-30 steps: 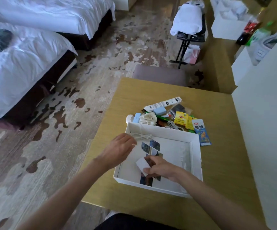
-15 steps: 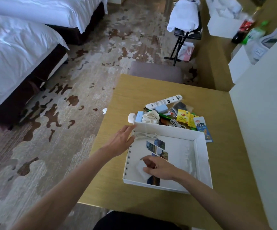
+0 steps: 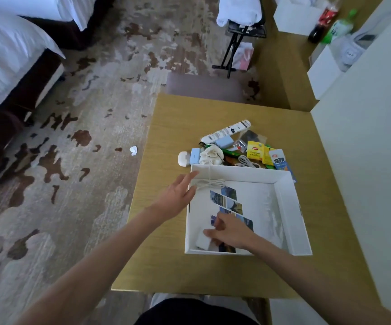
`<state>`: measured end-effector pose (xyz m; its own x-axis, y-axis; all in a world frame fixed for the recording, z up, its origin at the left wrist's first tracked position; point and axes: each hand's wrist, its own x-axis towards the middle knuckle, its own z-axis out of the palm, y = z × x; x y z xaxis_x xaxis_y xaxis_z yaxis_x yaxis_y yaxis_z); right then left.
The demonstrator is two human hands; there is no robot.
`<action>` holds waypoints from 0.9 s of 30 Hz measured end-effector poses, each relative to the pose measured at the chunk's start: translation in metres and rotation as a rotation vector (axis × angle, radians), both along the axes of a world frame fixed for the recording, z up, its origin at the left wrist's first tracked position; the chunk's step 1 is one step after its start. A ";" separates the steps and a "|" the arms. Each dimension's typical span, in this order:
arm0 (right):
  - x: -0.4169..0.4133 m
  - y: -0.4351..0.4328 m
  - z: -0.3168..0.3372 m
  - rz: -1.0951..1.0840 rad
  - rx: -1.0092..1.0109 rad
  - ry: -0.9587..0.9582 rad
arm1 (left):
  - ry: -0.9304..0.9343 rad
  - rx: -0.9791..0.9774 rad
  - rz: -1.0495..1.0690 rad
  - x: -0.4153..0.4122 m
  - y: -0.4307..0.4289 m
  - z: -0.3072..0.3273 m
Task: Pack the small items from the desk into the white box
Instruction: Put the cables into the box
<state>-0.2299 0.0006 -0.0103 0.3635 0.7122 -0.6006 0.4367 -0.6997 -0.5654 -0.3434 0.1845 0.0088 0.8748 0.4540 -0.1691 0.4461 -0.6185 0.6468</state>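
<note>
The white box [image 3: 290,202] lies open on the yellow desk [image 3: 189,118], its floor printed with slanted photo strips. My right hand [image 3: 230,232] is inside it at the near left corner, fingers on a small white block [image 3: 203,240] lying on the floor. A coiled white cable [image 3: 209,182] hangs over the box's far left corner. My left hand [image 3: 178,195] rests with straight fingers against the box's left wall. Behind the box lies a heap of small items: a white remote [image 3: 226,132], yellow tea packets [image 3: 255,150], a cream pouch [image 3: 210,156], a blue sachet [image 3: 281,161].
A grey stool [image 3: 203,86] stands past the desk's far edge. A white wall panel [image 3: 365,160] borders the desk on the right. Beds [image 3: 7,57] stand at the left across patterned carpet, where a crumpled paper scrap [image 3: 133,150] lies. Bottles [image 3: 330,22] stand at the top right.
My right hand lowered the white block from above the box floor down into the near left corner. My left hand moved from over the box to its left wall.
</note>
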 end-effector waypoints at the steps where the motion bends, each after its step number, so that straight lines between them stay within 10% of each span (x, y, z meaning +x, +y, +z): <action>1: -0.001 0.000 -0.001 0.046 -0.022 -0.070 | -0.005 -0.004 -0.003 -0.001 -0.001 -0.002; 7: 0.001 0.007 0.008 0.072 -0.040 -0.167 | 0.033 0.060 -0.081 -0.001 0.000 0.004; 14: -0.005 0.012 0.010 -0.121 -0.082 0.184 | 0.057 0.095 -0.111 -0.003 0.000 0.009; 27: -0.001 0.008 0.011 0.200 -0.063 0.017 | 0.031 0.086 -0.068 -0.002 0.001 0.004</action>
<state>-0.2310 0.0081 0.0003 0.2081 0.7296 -0.6514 0.5609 -0.6346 -0.5317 -0.3449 0.1854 0.0131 0.8991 0.4077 -0.1596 0.4202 -0.7010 0.5763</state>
